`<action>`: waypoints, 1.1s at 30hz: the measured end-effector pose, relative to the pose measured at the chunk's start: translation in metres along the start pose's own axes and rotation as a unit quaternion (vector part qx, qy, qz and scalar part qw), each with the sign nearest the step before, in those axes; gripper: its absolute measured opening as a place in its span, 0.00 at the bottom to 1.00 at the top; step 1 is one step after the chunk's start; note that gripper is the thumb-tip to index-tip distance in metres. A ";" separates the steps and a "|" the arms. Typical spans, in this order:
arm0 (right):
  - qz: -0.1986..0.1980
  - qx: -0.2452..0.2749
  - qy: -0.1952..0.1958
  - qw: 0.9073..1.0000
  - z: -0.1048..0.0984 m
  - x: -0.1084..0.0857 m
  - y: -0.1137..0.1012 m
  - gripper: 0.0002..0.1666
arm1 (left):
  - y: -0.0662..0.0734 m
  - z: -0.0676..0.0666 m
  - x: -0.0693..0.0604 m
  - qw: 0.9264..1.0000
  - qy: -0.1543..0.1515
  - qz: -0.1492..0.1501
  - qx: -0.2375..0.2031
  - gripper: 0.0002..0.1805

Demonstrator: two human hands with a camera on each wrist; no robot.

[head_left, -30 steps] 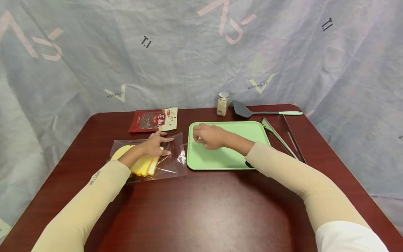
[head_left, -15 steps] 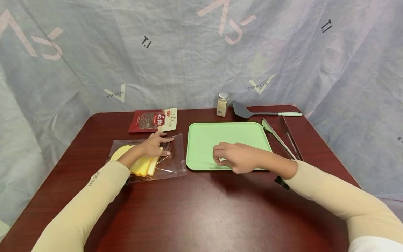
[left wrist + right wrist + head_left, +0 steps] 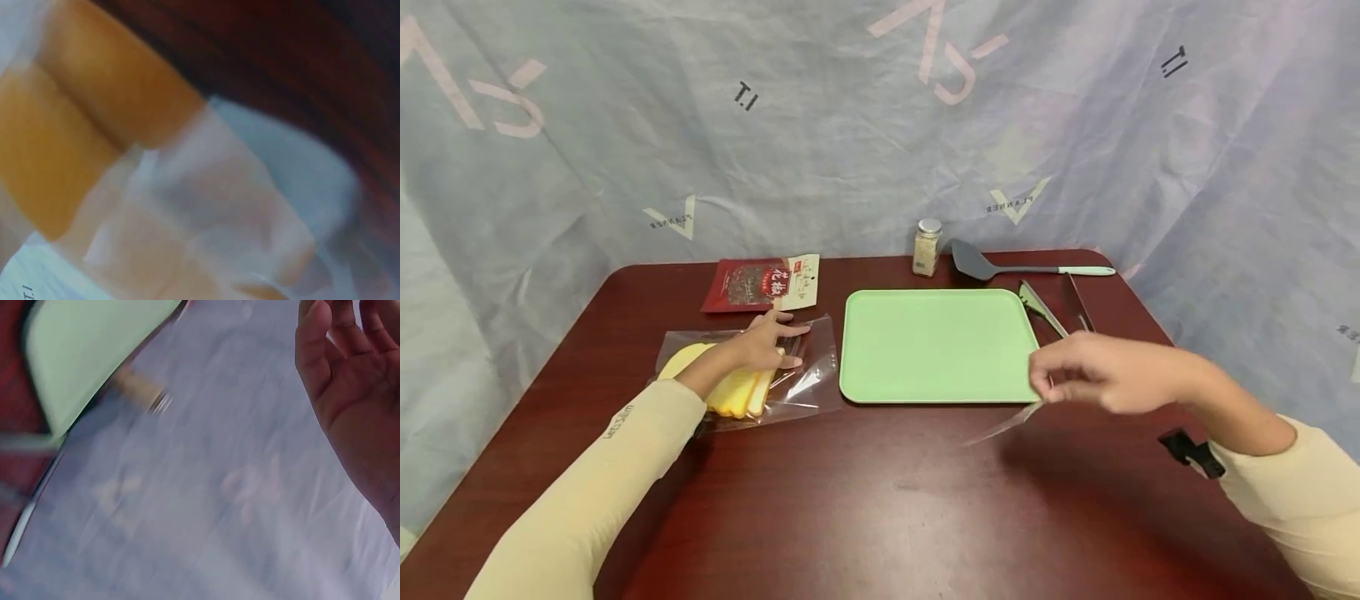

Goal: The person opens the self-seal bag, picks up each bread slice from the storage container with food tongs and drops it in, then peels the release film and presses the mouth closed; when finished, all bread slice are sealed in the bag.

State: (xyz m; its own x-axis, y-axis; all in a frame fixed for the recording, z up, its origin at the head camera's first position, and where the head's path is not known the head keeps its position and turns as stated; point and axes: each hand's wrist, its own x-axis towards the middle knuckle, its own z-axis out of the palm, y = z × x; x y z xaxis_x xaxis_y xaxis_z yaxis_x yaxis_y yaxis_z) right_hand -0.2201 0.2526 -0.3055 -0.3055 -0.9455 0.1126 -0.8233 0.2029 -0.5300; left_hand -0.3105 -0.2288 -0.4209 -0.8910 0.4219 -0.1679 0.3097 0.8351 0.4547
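Observation:
A clear plastic bag (image 3: 818, 375) lies flat at the left of the table, with yellow bread-like slices (image 3: 743, 398) inside. My left hand (image 3: 762, 346) rests on the bag with its fingers spread, partly covering the slices. In the left wrist view the slices (image 3: 119, 75) fill much of the picture, blurred, behind crinkled film. Right of the tray, above the table, my right hand (image 3: 1112, 372) pinches a thin clear plastic strip (image 3: 1006, 425) that trails down to the left. The right wrist view catches the right hand (image 3: 362, 394) with bent fingers; their tips are cut off.
A green tray (image 3: 936, 346) stands mid-table. Behind are a red-and-cream spice packet (image 3: 748, 283), a seasoning jar (image 3: 927, 248) and a grey spatula (image 3: 976, 262). Tongs (image 3: 1043, 310) and a long thin dark item (image 3: 1078, 302) lie right of the tray, partly hidden by the right hand.
My right hand has swept from over the tray's left side to beyond its right front corner, drawing the plastic strip away from the bag. The left hand has stayed on the bag.

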 end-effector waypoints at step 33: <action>0.350 -0.006 0.235 0.907 -0.041 -0.032 0.090 0.12 | 0.007 -0.037 0.025 0.996 -0.036 -0.060 0.055 0.18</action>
State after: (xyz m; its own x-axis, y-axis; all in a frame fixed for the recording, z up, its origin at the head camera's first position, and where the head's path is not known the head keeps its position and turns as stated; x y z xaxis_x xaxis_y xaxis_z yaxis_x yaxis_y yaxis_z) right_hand -0.3041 0.3117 -0.3229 -0.9227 -0.3725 0.0995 -0.3540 0.7161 -0.6015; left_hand -0.3431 -0.2251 -0.3895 -0.8987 0.3373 -0.2804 0.2397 0.9130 0.3301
